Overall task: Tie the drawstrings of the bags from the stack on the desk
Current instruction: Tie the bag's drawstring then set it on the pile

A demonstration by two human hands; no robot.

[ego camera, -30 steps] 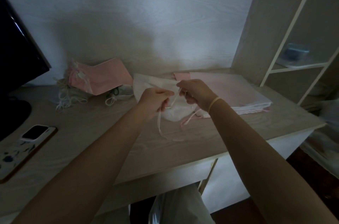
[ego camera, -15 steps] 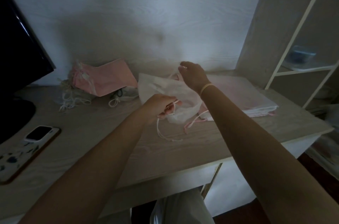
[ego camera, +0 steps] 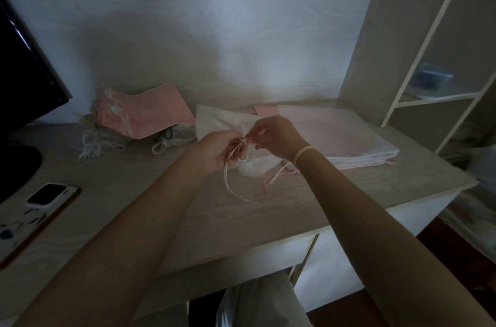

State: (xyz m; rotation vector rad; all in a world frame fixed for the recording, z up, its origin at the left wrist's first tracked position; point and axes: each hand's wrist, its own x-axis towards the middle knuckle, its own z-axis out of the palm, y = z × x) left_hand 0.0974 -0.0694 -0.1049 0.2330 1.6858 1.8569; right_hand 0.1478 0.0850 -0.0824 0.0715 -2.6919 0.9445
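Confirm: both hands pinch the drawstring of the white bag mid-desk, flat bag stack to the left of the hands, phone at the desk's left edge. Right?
Not quite: the flat bag stack lies to the right of the hands, not the left, as the head view shows. The rest holds: the left hand and right hand pinch the drawstring of the white bag, and the phone sits at the desk's left edge.

White drawstring bag (ego camera: 214, 123) lies crumpled mid-desk, its pale drawstrings (ego camera: 233, 176) trailing toward near edge. Flat stack (ego camera: 349, 139) of pink and white bags just right, touching.
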